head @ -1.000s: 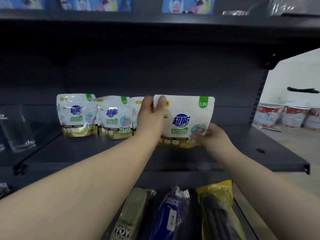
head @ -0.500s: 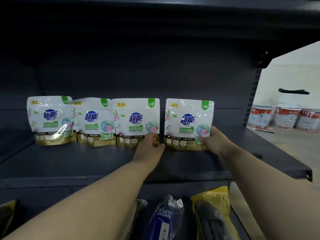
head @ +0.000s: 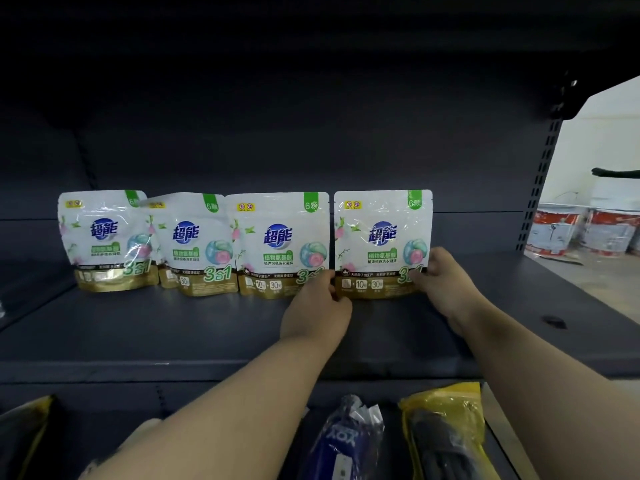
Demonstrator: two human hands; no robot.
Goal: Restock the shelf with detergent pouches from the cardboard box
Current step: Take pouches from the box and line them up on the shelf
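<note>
The rightmost detergent pouch [head: 382, 242], glossy white film with a gold base band, stands upright on the dark matte metal shelf [head: 173, 327], last in a row of four; the left hand [head: 317, 306] pinches its lower left corner and the right hand [head: 440, 277] grips its lower right corner. The third pouch [head: 280, 242] stands just beside it, then the second pouch [head: 195, 242] and first pouch [head: 104, 239], overlapping; below lie a crinkled blue packet [head: 346, 441] and a yellow packet [head: 446, 434]; paint buckets [head: 585, 230] stand beyond the shelf's right end.

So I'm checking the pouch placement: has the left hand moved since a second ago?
Yes. The left hand has dropped from the top edge of the rightmost pouch to its lower left corner, close to the shelf board.
</note>
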